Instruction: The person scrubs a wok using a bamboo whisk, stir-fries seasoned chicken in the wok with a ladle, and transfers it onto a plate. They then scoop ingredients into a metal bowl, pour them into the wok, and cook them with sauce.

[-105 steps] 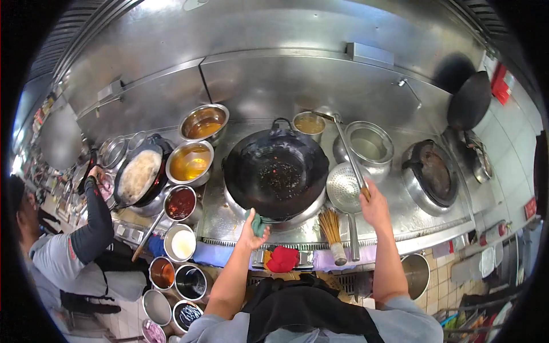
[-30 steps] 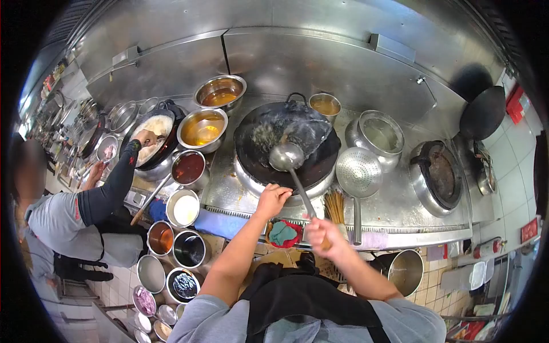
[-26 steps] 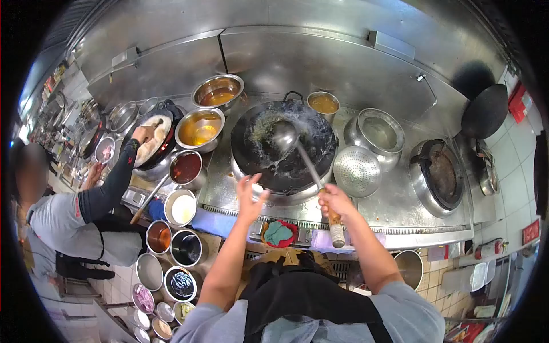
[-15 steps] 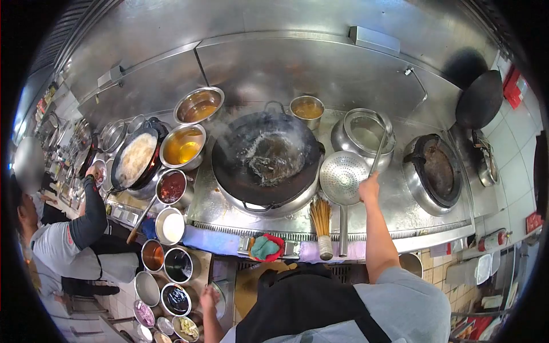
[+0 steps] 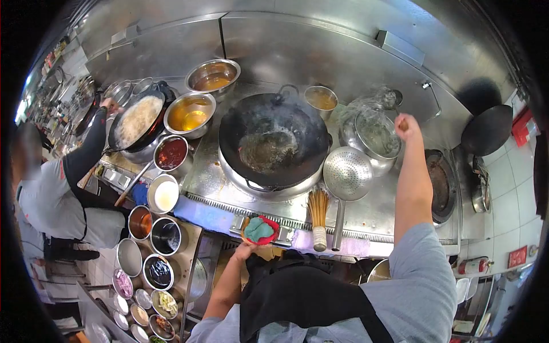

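Note:
My right hand (image 5: 407, 127) is closed around the handle of a ladle (image 5: 396, 98), raised at the back right. Clear water splashes beside the ladle's bowl, over the steel pot (image 5: 350, 137). My left hand (image 5: 245, 250) is at the counter's front edge, against or just below a red and green cloth (image 5: 260, 230); its fingers are too small and partly hidden to read. A large black wok (image 5: 234, 123) sits on the middle burner, steaming, with a little liquid in its bottom. A perforated strainer (image 5: 347, 174) lies right of the wok, beside a bamboo brush (image 5: 318, 217).
Bowls of yellow oil (image 5: 191, 113) and a pot of red sauce (image 5: 171, 153) stand left of the wok. Several ingredient containers (image 5: 130, 257) fill the lower left. A co-worker (image 5: 54, 191) tends a foaming wok (image 5: 137, 120). Another burner (image 5: 440, 188) is at right.
My right hand has lifted the ladle up and back from the pot, and water is splashing. My left hand has moved up and right to the cloth. The view has shifted.

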Tool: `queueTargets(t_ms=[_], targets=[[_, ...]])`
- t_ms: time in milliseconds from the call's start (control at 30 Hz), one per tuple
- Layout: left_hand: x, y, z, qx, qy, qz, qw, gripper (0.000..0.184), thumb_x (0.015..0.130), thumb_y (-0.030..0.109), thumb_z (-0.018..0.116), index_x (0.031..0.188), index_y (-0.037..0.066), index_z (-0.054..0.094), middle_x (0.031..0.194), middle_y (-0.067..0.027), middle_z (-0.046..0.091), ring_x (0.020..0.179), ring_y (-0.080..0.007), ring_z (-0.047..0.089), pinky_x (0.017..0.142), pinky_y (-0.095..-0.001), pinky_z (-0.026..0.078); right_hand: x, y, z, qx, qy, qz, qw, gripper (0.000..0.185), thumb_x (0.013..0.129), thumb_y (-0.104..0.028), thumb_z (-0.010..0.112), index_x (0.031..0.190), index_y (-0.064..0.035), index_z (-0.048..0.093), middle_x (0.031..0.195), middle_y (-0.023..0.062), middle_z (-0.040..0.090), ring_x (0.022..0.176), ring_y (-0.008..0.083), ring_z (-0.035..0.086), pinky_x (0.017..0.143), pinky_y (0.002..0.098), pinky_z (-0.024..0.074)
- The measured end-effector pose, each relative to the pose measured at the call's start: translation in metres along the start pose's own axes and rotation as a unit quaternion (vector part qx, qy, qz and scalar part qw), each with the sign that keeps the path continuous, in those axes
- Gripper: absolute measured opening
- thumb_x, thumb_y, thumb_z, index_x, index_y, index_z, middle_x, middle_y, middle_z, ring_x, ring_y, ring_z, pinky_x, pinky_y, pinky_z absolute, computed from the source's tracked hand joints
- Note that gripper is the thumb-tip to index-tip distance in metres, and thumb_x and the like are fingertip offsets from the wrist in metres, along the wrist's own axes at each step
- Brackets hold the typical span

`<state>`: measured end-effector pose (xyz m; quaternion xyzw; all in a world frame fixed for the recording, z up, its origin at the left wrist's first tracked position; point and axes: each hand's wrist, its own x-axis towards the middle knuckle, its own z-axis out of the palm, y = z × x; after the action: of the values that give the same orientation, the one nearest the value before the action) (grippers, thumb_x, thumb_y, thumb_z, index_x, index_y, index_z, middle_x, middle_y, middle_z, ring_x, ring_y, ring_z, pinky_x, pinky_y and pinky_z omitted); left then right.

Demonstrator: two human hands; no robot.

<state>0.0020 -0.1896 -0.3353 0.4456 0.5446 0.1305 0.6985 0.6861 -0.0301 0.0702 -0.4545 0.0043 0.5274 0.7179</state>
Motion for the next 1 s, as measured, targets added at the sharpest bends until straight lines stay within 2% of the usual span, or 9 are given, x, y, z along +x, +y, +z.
queueTargets(t_ms=[133, 233, 300, 367, 433, 533, 633, 767, 1000], targets=[[-0.049, -0.065, -0.02, 0.437, 0.047, -0.136, 0.888, 0.061, 0.078, 0.057, 0.054, 0.113, 0.007, 0.061, 0.099, -0.0225, 0.063, 0.099, -0.037, 0.06, 0.088, -0.0449, 0.045, -0.005, 0.069, -0.066, -0.615, 0.167, -0.187, 0.748, 0.017, 0.078, -0.005, 0.047, 0.064, -0.0002, 0.055, 0.051, 0.0107, 0.051, 0.041, 0.0241, 0.05, 0.037, 0.0391, 0.0395], [-0.115, -0.074, -0.035, 0.437, 0.084, -0.132, 0.886, 0.055, 0.078, 0.049, 0.058, 0.106, 0.002, 0.063, 0.099, -0.0227, 0.064, 0.1, -0.0354, 0.06, 0.091, -0.044, 0.043, -0.045, 0.132, -0.076, -0.502, 0.193, -0.09, 0.838, 0.008, 0.071, 0.003, 0.048, 0.063, 0.001, 0.048, 0.057, 0.0116, 0.052, 0.047, 0.0205, 0.049, 0.042, 0.0334, 0.0437], [-0.106, -0.117, -0.058, 0.354, 0.165, 0.12, 0.913, 0.045, 0.077, 0.038, 0.064, 0.103, 0.001, 0.063, 0.099, -0.0215, 0.064, 0.096, -0.0347, 0.061, 0.086, -0.042, 0.046, -0.03, 0.128, -0.113, -0.028, 0.011, -0.045, 0.999, 0.009, 0.067, 0.005, 0.049, 0.061, 0.0004, 0.045, 0.057, 0.0104, 0.049, 0.051, 0.0181, 0.05, 0.044, 0.0296, 0.0464], [-0.121, -0.078, -0.054, 0.068, 0.215, -0.04, 0.974, 0.029, 0.08, 0.019, 0.06, 0.1, -0.002, 0.061, 0.088, -0.0114, 0.067, 0.078, -0.0252, 0.063, 0.072, -0.0354, 0.05, -0.05, 0.114, -0.105, 0.354, -0.09, 0.023, 0.931, 0.009, 0.067, 0.004, 0.049, 0.061, -0.0012, 0.044, 0.06, 0.0087, 0.046, 0.054, 0.0166, 0.049, 0.046, 0.0256, 0.0465], [-0.143, -0.039, -0.056, -0.192, 0.143, -0.035, 0.97, 0.028, 0.082, 0.018, 0.059, 0.101, -0.003, 0.059, 0.087, -0.0083, 0.064, 0.082, -0.0188, 0.059, 0.073, -0.0332, 0.048, -0.074, 0.108, -0.092, 0.391, -0.094, 0.052, 0.914, 0.01, 0.068, 0.003, 0.047, 0.061, -0.0015, 0.042, 0.064, 0.0076, 0.045, 0.057, 0.0165, 0.048, 0.049, 0.0246, 0.0472], [-0.174, -0.015, -0.053, 0.063, 0.114, -0.092, 0.987, 0.031, 0.084, 0.025, 0.06, 0.104, 0.001, 0.058, 0.096, -0.0114, 0.061, 0.09, -0.0201, 0.057, 0.076, -0.0302, 0.045, -0.127, 0.119, -0.058, 0.374, -0.141, 0.004, 0.916, 0.009, 0.068, 0.005, 0.045, 0.062, -0.0013, 0.041, 0.065, 0.007, 0.043, 0.06, 0.0165, 0.047, 0.053, 0.0253, 0.0482], [-0.14, -0.176, -0.081, 0.175, 0.044, -0.065, 0.981, 0.039, 0.085, 0.039, 0.058, 0.104, 0.005, 0.059, 0.095, -0.0147, 0.062, 0.088, -0.0303, 0.061, 0.077, -0.0372, 0.047, -0.182, 0.135, -0.028, 0.393, -0.17, 0.011, 0.904, 0.011, 0.068, 0.005, 0.043, 0.062, -0.0018, 0.04, 0.066, 0.0071, 0.043, 0.061, 0.0168, 0.046, 0.055, 0.0261, 0.0484], [-0.163, -0.031, -0.074, 0.35, 0.221, 0.033, 0.91, 0.031, 0.084, 0.032, 0.055, 0.101, 0.007, 0.059, 0.092, -0.0156, 0.06, 0.085, -0.0369, 0.057, 0.079, -0.0449, 0.046, -0.278, 0.169, 0.027, 0.446, -0.191, 0.038, 0.874, 0.023, 0.088, 0.003, 0.039, 0.108, 0.0088, 0.031, 0.074, 0.0071, 0.042, 0.059, 0.0158, 0.049, 0.056, 0.0292, 0.0468], [-0.121, 0.262, -0.013, 0.342, 0.216, 0.538, 0.74, 0.025, 0.076, 0.017, 0.065, 0.098, 0.007, 0.061, 0.107, -0.0176, 0.053, 0.102, -0.0351, 0.049, 0.087, -0.0461, 0.04, -0.363, 0.227, 0.057, 0.466, -0.252, 0.065, 0.845, 0.046, 0.092, -0.004, 0.039, 0.127, 0.0136, 0.014, 0.077, 0.0083, 0.042, 0.058, 0.0151, 0.053, 0.052, 0.0285, 0.0475]])
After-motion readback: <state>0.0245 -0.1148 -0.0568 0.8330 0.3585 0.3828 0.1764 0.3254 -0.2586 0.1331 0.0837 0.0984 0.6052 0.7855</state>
